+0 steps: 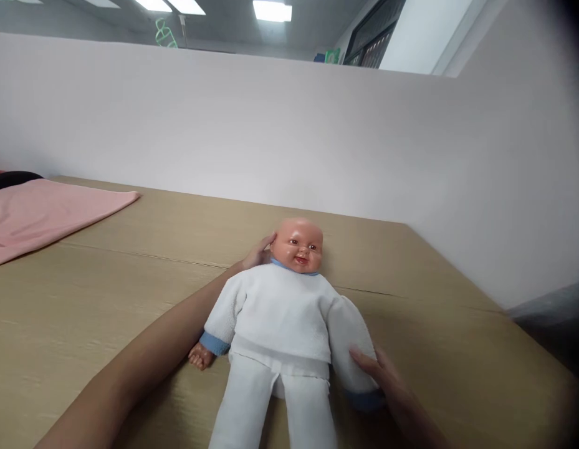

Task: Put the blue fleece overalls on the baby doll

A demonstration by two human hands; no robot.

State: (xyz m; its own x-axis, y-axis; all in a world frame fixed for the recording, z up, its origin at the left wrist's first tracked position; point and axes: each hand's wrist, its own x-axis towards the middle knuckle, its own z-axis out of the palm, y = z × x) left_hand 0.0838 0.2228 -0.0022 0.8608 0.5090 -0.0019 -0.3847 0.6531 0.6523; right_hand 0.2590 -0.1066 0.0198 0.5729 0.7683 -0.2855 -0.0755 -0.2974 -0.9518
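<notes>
Doll: a baby doll (280,318) lies face up on the bench (83,299), head toward 12 o'clock, legs running off the picture at 6 o'clock, a little right of centre
Dress: white terry top and trousers, blue collar and cuffs; the cloth looks thick and loose over the body
Left hand: the left hand (257,252) reaches in from 7 o'clock and lies against the side of the doll's head (298,244), at about 9 o'clock of it; its fingers (265,242) are gently curved along the head and neck, cupping rather than clamped, and whether any slip underneath cannot be told
Right hand: the right hand (387,380) comes in from 5 o'clock, its fingers (361,360) laid nearly flat on the far sleeve (352,349) near the blue cuff, touching it, not closed round it
Handling: the head and the small bare hand (200,357) look like hard smooth plastic, likely slippery; the trunk and limbs look stuffed, soft and light, so they would probably sag and flop if lifted by one end
Where to hold: my judgement is under the head and neck with one hand and round the trunk or hips with the other; a sleeve alone would only stretch the cloth
Nearby: a pink cloth (41,218) lies well apart at 10 o'clock; a white partition (317,137) stands behind the bench
</notes>
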